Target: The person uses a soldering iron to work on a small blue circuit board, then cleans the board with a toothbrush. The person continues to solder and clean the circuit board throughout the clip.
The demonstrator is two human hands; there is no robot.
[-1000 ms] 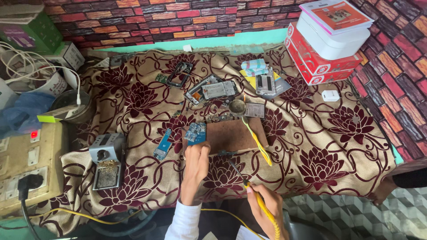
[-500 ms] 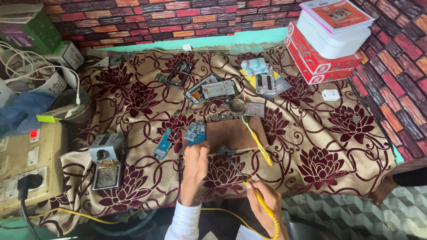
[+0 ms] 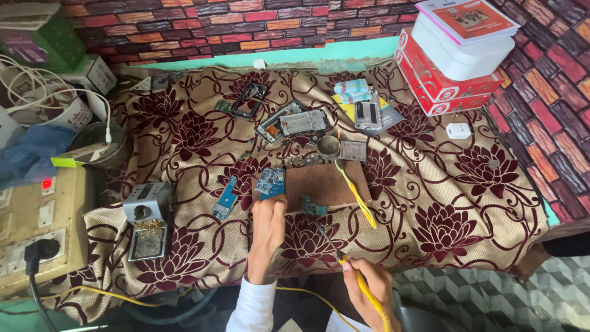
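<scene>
The small green circuit board (image 3: 313, 206) lies at the near edge of the brown wooden board (image 3: 326, 184), on the flowered cloth that covers the table (image 3: 479, 203). Your right hand (image 3: 367, 288) is closed around the yellow soldering iron (image 3: 344, 261), its dark tip reaching up toward that board and stopping just short of it. Your left hand (image 3: 267, 222) lies flat with the fingers together, fingertips touching the blue circuit board (image 3: 271, 182) at the wooden board's left corner.

Bring the tip down onto the green board only, and keep it over the wood, not the cloth, which would likely scorch. Steady the small board if it shifts; it looks light enough to slide under the tip. Mind the yellow tweezers (image 3: 355, 195) lying across the wood just right of the tip. The iron stand (image 3: 146, 221) sits well to your left, beyond your other hand.
</scene>
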